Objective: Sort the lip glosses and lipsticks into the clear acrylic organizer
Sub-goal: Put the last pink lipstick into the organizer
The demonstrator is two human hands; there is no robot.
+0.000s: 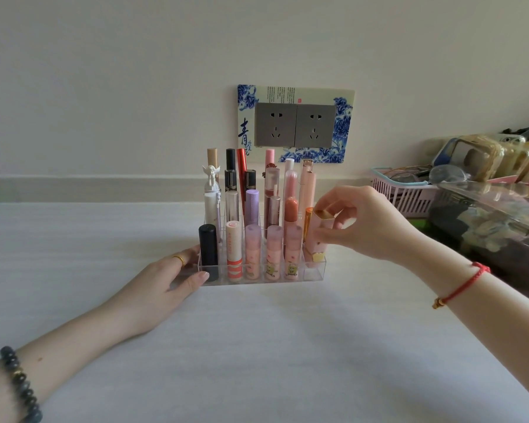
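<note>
The clear acrylic organizer stands mid-table, its slots filled with several upright lip glosses and lipsticks. A black tube fills the front left slot. My right hand pinches a pale pink lipstick with a gold crown base, held upright in the front right slot. My left hand, with a gold ring, rests against the organizer's left front corner, fingers on its wall.
A wall socket with a blue floral frame sits behind the organizer. At the right stand a pink basket with glasses, a clear box and dark clutter. The white table stretches toward me.
</note>
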